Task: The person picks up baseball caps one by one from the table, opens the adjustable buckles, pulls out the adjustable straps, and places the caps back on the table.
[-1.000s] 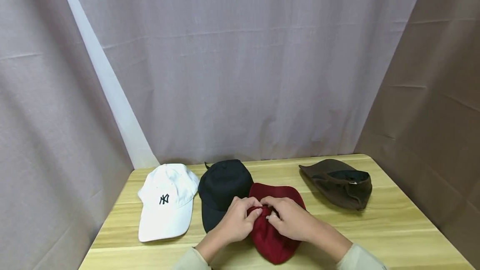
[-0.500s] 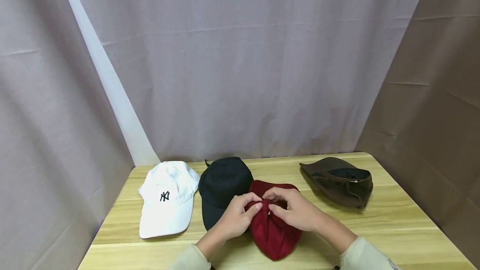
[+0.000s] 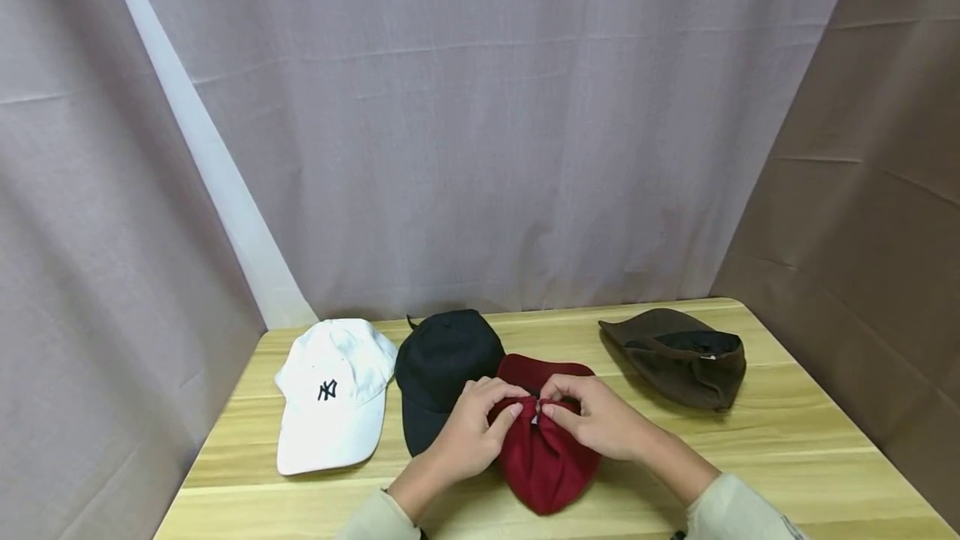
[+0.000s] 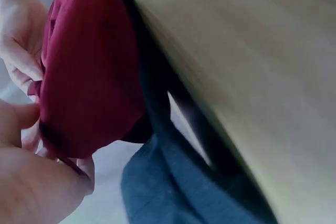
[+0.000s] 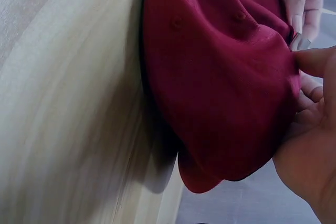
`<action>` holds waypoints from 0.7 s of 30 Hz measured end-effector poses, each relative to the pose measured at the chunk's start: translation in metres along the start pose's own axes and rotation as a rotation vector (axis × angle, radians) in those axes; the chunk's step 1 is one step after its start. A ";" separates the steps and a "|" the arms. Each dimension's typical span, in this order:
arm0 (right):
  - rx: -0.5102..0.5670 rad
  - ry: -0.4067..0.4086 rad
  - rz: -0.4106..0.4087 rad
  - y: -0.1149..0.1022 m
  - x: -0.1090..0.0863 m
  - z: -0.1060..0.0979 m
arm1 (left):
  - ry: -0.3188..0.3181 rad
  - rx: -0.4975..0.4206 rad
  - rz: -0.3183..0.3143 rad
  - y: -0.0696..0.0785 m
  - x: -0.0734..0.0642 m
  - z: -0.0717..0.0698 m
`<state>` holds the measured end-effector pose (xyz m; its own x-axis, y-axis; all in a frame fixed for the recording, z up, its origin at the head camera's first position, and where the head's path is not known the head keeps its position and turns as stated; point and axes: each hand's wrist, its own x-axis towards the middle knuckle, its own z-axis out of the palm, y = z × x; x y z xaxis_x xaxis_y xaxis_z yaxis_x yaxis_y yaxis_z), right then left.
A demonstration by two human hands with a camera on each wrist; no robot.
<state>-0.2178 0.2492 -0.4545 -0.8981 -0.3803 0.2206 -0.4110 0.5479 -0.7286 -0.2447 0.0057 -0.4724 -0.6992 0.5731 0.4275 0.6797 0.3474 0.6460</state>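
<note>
A dark red baseball cap [image 3: 546, 473] rests on the wooden table, its brim [image 3: 536, 372] toward the back and its crown toward me. My left hand [image 3: 480, 427] pinches the cap's edge band between thumb and fingers. Close beside it, my right hand [image 3: 600, 417] pinches the same band from the other side. Between the fingertips shows a small shiny clasp [image 5: 297, 41] in the right wrist view. The left wrist view has the red cloth [image 4: 94, 72] of the crown up close, with both hands at its edge. Fingers hide part of the band.
Just left of the red cap sits a black cap [image 3: 452, 357], partly behind my left hand. A white cap [image 3: 337, 398] with a dark letter emblem lies farther left. At the back right a dark brown cap [image 3: 667, 361] lies on its side. Grey curtains [image 3: 480, 148] enclose the table [image 3: 780, 440].
Both hands keep hold of the red cap's band and have shifted slightly. A small gap with a pale bit now shows between the fingertips. The crown looks more gathered; the other caps stay put.
</note>
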 end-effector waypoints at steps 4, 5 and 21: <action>-0.021 0.013 -0.015 -0.003 -0.001 0.000 | 0.023 0.244 0.123 0.009 0.001 0.000; -0.023 0.012 -0.018 -0.004 -0.001 0.000 | 0.022 0.301 0.137 0.011 0.002 0.000; 0.027 -0.010 0.034 -0.014 0.000 -0.001 | 0.206 0.572 0.359 0.013 0.009 0.006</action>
<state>-0.2124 0.2415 -0.4435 -0.9099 -0.3696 0.1886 -0.3756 0.5407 -0.7527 -0.2412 0.0202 -0.4640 -0.3993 0.5930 0.6992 0.8465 0.5314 0.0327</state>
